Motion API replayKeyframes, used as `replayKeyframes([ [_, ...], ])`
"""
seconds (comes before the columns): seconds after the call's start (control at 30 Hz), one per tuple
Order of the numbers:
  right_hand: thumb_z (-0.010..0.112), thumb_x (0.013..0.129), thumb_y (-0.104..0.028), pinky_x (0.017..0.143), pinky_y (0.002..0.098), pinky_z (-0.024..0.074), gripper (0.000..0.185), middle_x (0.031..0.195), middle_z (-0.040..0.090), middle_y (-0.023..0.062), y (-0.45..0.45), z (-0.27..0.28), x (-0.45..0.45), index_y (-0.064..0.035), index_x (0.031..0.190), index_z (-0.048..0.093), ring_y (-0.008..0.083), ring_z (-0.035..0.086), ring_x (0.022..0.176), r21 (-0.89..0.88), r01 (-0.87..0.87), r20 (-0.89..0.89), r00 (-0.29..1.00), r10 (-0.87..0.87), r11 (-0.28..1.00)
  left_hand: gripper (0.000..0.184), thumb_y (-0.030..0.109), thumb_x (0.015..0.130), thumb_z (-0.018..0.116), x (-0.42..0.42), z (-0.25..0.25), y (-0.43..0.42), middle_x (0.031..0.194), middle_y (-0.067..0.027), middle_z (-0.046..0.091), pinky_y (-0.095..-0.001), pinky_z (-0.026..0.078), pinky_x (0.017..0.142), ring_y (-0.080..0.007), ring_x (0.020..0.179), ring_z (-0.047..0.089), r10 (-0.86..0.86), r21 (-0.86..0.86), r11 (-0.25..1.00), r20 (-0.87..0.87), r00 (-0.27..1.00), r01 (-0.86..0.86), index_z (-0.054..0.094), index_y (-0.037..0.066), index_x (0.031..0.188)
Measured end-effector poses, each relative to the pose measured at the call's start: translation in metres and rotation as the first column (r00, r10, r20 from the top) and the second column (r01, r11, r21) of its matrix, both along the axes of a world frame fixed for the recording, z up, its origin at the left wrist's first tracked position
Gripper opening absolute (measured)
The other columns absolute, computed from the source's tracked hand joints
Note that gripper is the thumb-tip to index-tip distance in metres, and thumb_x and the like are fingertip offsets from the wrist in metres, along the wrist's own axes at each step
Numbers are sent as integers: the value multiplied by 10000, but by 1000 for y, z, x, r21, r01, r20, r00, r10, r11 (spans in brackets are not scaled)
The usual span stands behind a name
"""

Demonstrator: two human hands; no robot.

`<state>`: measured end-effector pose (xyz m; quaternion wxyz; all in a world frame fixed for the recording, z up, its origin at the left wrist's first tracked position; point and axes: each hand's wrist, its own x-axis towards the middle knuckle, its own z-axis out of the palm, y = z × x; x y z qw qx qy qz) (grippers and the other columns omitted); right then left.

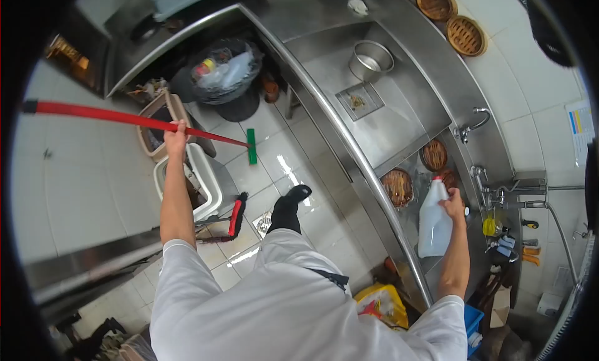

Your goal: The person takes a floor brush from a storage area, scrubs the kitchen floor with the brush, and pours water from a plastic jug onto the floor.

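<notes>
My left hand (177, 140) is closed around the long red pole of a floor brush (212, 135), whose green head (252, 146) rests on the tiled floor. On the other side, my right hand (453, 206) grips a large translucent plastic jug (432, 230) with a red cap near its upper end. The jug is in or over the near sink basin; whether it touches the bottom I cannot tell. Round bamboo steamers (397, 187) lie beside it in that basin.
A steel rail (337, 127) edges the sink counter. The far basin holds a metal pot (371, 60). Left are a bagged trash bin (234, 105), a white bin (215, 180) and a red-headed broom (236, 216). A yellow bag (390, 303) sits near my body.
</notes>
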<state>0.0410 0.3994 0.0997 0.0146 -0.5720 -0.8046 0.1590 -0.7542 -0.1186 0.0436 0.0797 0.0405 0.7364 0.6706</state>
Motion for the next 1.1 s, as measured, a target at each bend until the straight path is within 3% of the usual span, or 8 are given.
replayKeyframes([
  [0.13, 565, 767, 63, 659, 286, 452, 359, 843, 548, 32, 18, 47, 28, -30, 1114, 570, 130, 516, 717, 344, 166, -333, 942, -45, 924, 175, 208, 938, 673, -60, -54, 14, 814, -30, 586, -259, 500, 578, -125, 674, 576, -39, 25, 999, 76, 996, 38, 573, 65, 934],
  [0.23, 681, 779, -57, 686, 304, 462, 484, 855, 563, 59, 12, 62, 29, -13, 1238, 531, 157, 518, 738, 102, 201, -85, 978, -193, 974, 194, 176, 914, 690, -99, -88, 23, 849, -66, 621, -280, 533, 606, -165, 698, 613, 34, 14, 999, 111, 993, -36, 572, 33, 967],
  [0.37, 804, 739, -263, 1101, 420, 347, 841, 1383, 483, 231, 3, -8, 11, -16, 1432, 397, 335, 444, 1327, -211, 477, -334, 785, -522, 853, 235, 116, 890, 702, -175, -112, 14, 956, -105, 632, -336, 574, 677, -216, 798, 645, 171, -145, 977, 105, 980, -155, 548, 27, 1042],
  [0.7, 706, 808, -279, 1023, 452, 436, 637, 1314, 567, 211, 54, -10, -43, -105, 1379, 481, 402, 534, 1228, -91, 152, 528, 845, -81, 984, 325, 113, 903, 690, -274, -93, -56, 1043, -156, 632, -385, 587, 763, -271, 894, 655, 316, -58, 948, 262, 912, -312, 566, -48, 1156],
  [0.83, 599, 876, -437, 807, 389, 531, 597, 1161, 674, 154, 54, 8, -16, -64, 1341, 558, 286, 672, 985, 136, 625, 169, 750, -640, 769, 417, 368, 955, 597, -286, -88, -89, 1009, -110, 625, -329, 516, 759, -197, 896, 584, -13, -305, 945, 328, 945, 119, 618, -34, 1067],
  [0.97, 658, 868, -454, 716, 487, 529, 570, 1122, 610, 146, 24, 16, 41, -40, 1250, 567, 315, 624, 940, -310, 933, -351, 64, -934, 181, 569, 440, 894, 612, -243, -44, -62, 1063, -122, 664, -392, 505, 834, -248, 953, 623, -398, -997, -40, -41, 916, -62, 620, -35, 1208],
  [1.03, 535, 973, -339, 829, 601, 518, 473, 1246, 571, 196, -8, 12, 24, -40, 1336, 486, 384, 605, 1081, -602, 792, -591, -359, -722, 99, 501, 369, 817, 646, -201, -46, -21, 946, -163, 661, -475, 508, 710, -287, 811, 616, 401, -427, 874, 360, 842, -234, 650, -74, 1053],
  [1.1, 435, 1013, -330, 807, 612, 537, 479, 1274, 548, 204, -44, 0, -5, -43, 1394, 396, 407, 595, 1111, -730, 660, -615, -523, -591, 177, 270, 200, 812, 650, -163, -74, 6, 860, -160, 651, -448, 508, 559, -263, 696, 604, 246, -431, 873, -17, 969, -229, 671, -40, 936],
])
